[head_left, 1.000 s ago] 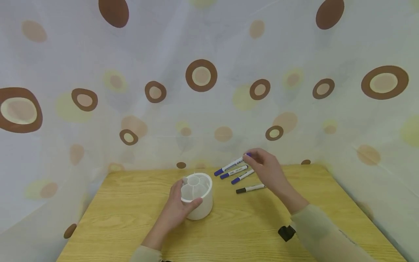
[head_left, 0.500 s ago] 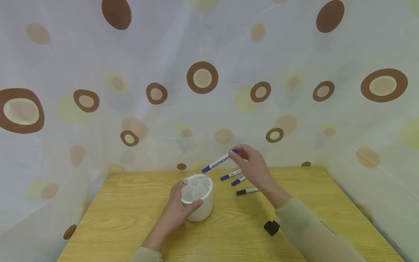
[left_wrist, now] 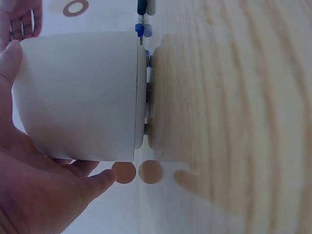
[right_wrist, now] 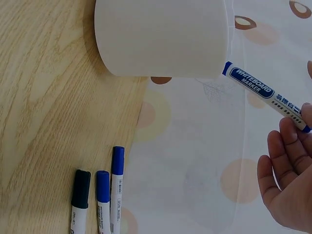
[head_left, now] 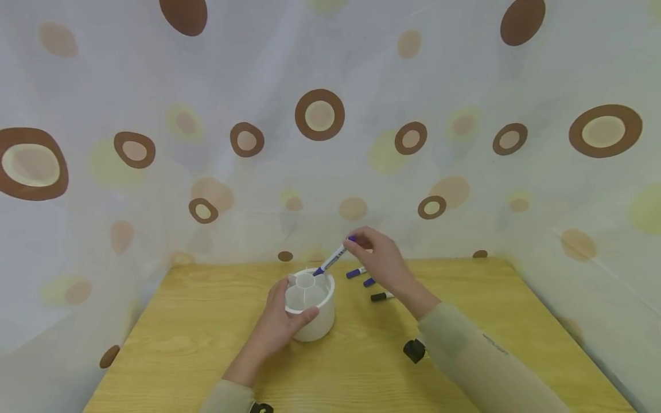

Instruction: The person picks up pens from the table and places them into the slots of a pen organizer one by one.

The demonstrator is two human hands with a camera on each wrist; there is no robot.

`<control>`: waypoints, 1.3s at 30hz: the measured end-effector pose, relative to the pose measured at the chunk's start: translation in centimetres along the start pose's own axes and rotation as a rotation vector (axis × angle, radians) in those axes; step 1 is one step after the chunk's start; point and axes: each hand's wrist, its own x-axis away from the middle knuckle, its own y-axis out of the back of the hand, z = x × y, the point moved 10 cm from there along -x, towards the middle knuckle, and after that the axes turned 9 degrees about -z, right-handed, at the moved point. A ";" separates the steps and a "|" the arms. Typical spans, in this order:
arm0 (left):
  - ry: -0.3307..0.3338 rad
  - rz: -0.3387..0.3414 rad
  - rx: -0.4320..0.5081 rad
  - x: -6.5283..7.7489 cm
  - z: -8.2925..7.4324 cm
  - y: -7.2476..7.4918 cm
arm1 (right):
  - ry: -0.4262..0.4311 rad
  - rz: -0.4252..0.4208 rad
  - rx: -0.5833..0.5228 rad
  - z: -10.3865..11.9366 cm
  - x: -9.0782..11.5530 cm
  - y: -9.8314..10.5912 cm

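I'm seeing the right hand (head_left: 381,258) pinching the marker (head_left: 334,256), its long axis slanting toward seven-thirty, cap (head_left: 318,271) at the holder (head_left: 319,326) the left hand (head_left: 279,326) is gripping.

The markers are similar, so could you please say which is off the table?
The blue-capped marker held by the right hand, slanting toward the white holder; the other three, two blue-capped and one black-capped, lie on the table.
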 end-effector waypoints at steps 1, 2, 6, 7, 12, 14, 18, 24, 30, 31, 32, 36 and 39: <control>0.002 0.000 0.002 0.0 0.0 0.0 | 0.001 0.011 0.001 0.1 0.0 -0.2; 0.004 0.001 0.003 -0.1 0.0 0.1 | 0.000 0.021 0.000 0.1 0.0 -0.5; 0.006 0.004 0.008 -0.1 0.1 0.0 | 0.000 0.050 0.012 0.3 0.2 -1.2; 0.005 0.004 0.008 -0.2 0.1 0.0 | 0.006 0.056 0.019 0.4 0.2 -1.3; 0.012 -0.003 0.011 -0.1 0.2 0.0 | 0.027 0.086 0.047 0.6 0.4 -1.7; 0.017 -0.001 0.009 -0.1 0.2 0.0 | 0.019 0.092 0.053 0.2 0.5 -1.7; 0.020 0.005 0.007 -0.2 0.1 0.0 | -0.012 0.094 0.076 -1.5 0.8 -1.3; 0.023 0.005 0.002 -0.3 0.1 0.1 | -0.040 0.086 0.117 -4.5 1.8 0.0; 0.023 0.003 -0.007 -0.3 -0.1 0.0 | -0.006 0.085 0.152 -6.7 3.0 2.0; 0.023 0.003 -0.008 -0.3 -0.1 0.0 | 0.000 0.087 0.162 -7.1 3.1 2.3; 0.024 0.004 -0.008 -0.3 0.0 -0.1 | 0.006 0.092 0.175 -7.5 3.3 2.6; 0.024 0.003 -0.006 -0.3 0.1 -0.1 | -0.008 0.116 0.209 -9.5 4.1 3.7; 0.022 0.002 0.001 -0.3 0.1 0.0 | -0.031 0.133 0.232 -11.3 4.7 4.4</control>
